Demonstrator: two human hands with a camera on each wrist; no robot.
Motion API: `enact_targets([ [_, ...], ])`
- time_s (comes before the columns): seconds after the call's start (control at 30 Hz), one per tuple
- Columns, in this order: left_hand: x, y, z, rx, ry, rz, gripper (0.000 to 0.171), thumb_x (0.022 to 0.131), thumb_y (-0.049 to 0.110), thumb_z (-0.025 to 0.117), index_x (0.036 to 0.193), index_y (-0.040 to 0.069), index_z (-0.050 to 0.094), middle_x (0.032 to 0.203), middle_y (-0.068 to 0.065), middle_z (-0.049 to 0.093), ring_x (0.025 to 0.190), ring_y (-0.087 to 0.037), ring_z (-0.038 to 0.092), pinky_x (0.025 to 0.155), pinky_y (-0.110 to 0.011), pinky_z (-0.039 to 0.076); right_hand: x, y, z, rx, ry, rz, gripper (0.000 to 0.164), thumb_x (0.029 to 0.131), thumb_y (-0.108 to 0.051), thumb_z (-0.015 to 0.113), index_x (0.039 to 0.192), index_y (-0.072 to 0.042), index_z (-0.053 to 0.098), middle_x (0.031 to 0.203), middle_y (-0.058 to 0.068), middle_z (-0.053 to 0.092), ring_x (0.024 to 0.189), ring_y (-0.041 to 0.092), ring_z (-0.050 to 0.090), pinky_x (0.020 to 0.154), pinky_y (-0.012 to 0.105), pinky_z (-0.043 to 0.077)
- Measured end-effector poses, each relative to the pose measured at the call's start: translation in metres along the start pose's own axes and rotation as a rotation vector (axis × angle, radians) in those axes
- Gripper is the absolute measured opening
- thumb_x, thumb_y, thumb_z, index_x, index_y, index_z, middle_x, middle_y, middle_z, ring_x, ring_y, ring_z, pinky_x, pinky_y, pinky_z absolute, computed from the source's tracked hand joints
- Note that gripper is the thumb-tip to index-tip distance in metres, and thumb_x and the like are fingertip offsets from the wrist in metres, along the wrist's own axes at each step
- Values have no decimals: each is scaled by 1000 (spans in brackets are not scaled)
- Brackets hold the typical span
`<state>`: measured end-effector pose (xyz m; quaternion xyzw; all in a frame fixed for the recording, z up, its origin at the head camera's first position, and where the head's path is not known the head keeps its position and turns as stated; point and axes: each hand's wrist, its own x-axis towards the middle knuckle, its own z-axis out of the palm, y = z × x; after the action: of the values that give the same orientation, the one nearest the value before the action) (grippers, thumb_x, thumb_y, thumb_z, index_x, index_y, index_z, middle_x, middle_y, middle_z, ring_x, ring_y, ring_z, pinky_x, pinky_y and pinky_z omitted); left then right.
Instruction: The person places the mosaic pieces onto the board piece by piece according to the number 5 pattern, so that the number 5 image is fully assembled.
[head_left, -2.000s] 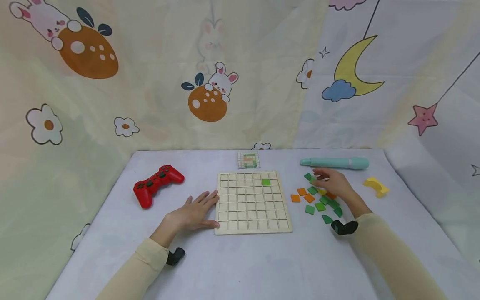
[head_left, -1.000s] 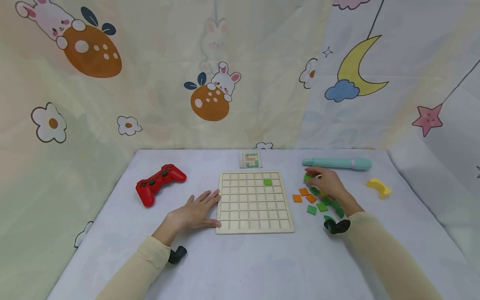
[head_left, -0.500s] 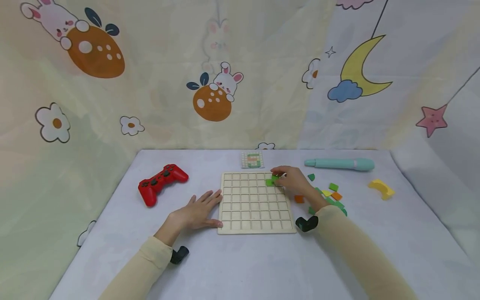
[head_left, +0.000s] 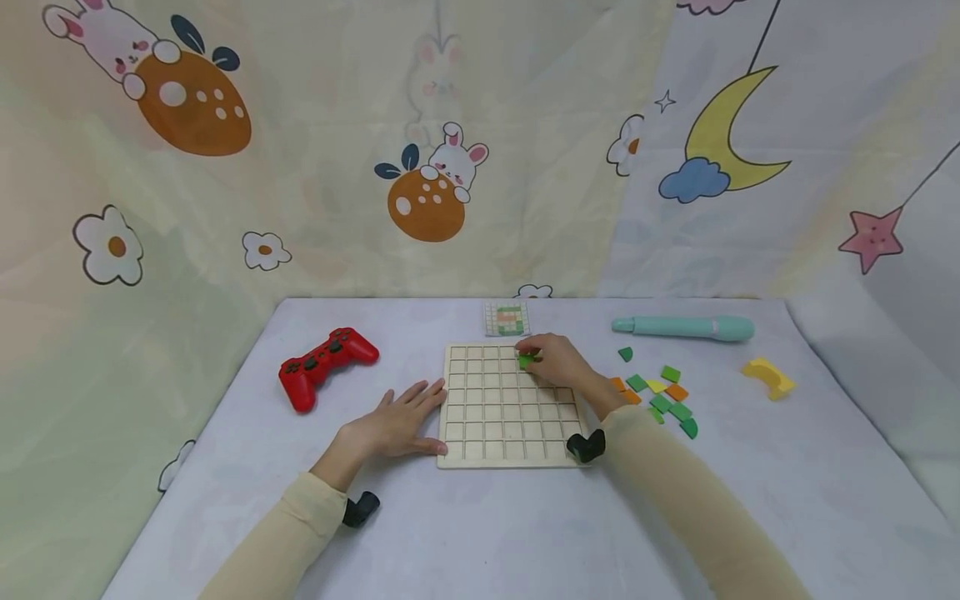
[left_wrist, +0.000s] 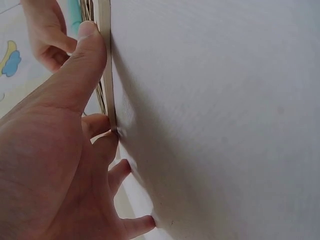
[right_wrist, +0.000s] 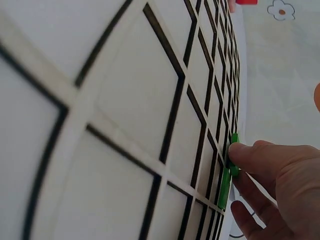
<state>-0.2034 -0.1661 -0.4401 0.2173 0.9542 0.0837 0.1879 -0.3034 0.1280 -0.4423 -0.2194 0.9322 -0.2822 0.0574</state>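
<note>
A pale wooden board (head_left: 506, 417) with a square grid lies mid-table. My right hand (head_left: 558, 361) is over its upper right part, pinching a small green tile (right_wrist: 234, 152) between thumb and fingers. Beside that tile, in the right wrist view, another green tile (right_wrist: 224, 190) lies in a grid cell; in the head view my hand mostly hides it. My left hand (head_left: 393, 425) rests at the board's left edge with fingers spread, thumb and fingertips touching the rim. A small pattern card (head_left: 507, 319) with a green and orange design lies just behind the board.
Right of the board are several loose pieces: green tiles (head_left: 661, 403), orange tiles (head_left: 677, 392) and a yellow piece (head_left: 656, 387). Behind them lies a teal pen-like stick (head_left: 682, 328). A yellow arch block (head_left: 768, 378) is far right, a red game controller (head_left: 327, 367) at left.
My right hand has picked up a green tile from the loose pieces and moved left with it over the board. The left hand keeps its place; the head view has shifted slightly.
</note>
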Motion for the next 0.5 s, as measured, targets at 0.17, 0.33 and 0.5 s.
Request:
enact_targets([
  [0.17, 1, -1, 2, 6, 0, -12, 96, 83, 63, 63, 156, 21, 18, 165, 5, 10, 152, -26, 9, 116, -66, 14, 2, 0, 3, -8, -18, 13, 37, 88, -9, 67, 125, -7, 65, 118, 10, 68, 108, 26, 63, 93, 40, 52],
  [0.33, 1, -2, 2, 8, 7, -9, 95, 82, 63, 63, 156, 21, 19, 165, 5, 10, 152, -27, 9, 115, -66, 14, 0, -1, 4, 3, -16, 20, 38, 88, -9, 67, 125, -8, 65, 118, 9, 68, 108, 25, 62, 95, 41, 51],
  [0.5, 0, -1, 2, 4, 10, -6, 95, 83, 62, 63, 156, 21, 19, 165, 4, 11, 152, -27, 10, 115, -66, 14, -3, -2, 4, 11, -20, 28, 38, 89, -9, 67, 127, -8, 64, 121, 9, 67, 111, 26, 61, 96, 42, 50],
])
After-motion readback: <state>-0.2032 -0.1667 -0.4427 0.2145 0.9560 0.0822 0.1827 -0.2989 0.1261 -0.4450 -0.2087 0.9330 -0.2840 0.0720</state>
